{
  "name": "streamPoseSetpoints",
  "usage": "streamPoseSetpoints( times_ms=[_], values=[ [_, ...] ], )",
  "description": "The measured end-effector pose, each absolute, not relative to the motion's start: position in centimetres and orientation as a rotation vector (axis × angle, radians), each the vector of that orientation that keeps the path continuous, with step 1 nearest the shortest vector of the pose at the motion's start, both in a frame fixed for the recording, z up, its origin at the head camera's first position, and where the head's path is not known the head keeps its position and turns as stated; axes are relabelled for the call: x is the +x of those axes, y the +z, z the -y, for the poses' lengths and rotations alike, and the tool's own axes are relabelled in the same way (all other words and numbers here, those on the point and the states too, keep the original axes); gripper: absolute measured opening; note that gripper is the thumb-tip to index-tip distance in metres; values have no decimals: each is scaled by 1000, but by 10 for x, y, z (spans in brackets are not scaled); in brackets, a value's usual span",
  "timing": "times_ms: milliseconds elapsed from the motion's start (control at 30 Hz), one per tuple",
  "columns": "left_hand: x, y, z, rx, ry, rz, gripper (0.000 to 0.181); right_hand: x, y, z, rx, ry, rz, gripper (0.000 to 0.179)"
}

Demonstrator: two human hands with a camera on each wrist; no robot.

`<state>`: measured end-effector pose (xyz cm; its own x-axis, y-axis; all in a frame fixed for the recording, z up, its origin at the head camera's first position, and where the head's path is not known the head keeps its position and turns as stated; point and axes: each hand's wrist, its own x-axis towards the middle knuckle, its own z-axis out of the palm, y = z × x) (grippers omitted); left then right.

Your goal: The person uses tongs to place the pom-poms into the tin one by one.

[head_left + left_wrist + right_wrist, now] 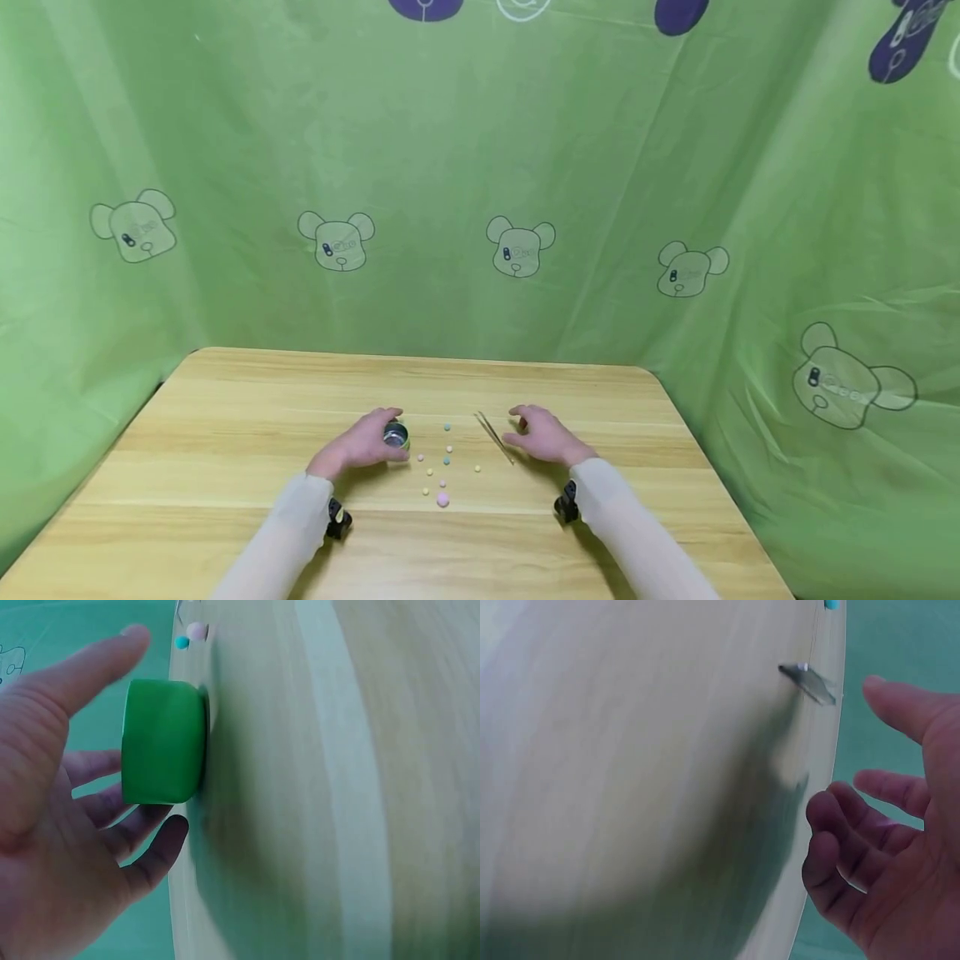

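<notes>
A small round green tin (396, 434), silvery inside, stands on the wooden table with its open top up. Around it curves my left hand (366, 439); in the left wrist view the thumb (105, 664) is held off the green wall (161, 742) and the other fingers lie behind it. Metal tweezers (494, 437) lie slantwise on the wood. Just right of them hovers my right hand (549, 436), its fingers loosely bent with nothing between them. In the right wrist view one end of the tweezers (808, 682) shows beyond the thumb.
Several small pastel balls lie scattered between the hands, among them a blue one (447, 427), a yellow one (477, 468) and a larger pink one (443, 499). A green curtain (427, 308) with bear-head prints hangs behind the table (225, 392).
</notes>
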<state>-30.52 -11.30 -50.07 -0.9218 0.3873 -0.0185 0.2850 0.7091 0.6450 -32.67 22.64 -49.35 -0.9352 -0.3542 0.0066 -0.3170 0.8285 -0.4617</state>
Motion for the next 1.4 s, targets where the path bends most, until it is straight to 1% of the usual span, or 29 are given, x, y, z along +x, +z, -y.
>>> streamPoseSetpoints(
  times_ms=[100, 300, 400, 733, 1100, 1300, 1400],
  values=[
    [-306, -502, 113, 534, 994, -2789, 83, -328, -495, -220, -580, -703, -2915, 53],
    [-308, -508, 114, 519, 1002, -2844, 68, -330, -496, -208, -659, -670, -2898, 49],
    [-309, -508, 113, 510, 1021, -2846, 64, -331, -498, -203, -697, -656, -2887, 47],
    [-310, -508, 116, 519, 1052, -2822, 64, -337, -507, -197, -690, -625, -2881, 37],
    [-311, -509, 121, 520, 1073, -2766, 75, -342, -512, -195, -662, -646, -2887, 34],
    [-312, -507, 124, 541, 1130, -2730, 61, -341, -510, -195, -690, -676, -2883, 33],
    [-313, -508, 124, 557, 1147, -2720, 57, -340, -509, -196, -693, -686, -2882, 31]
  ],
)
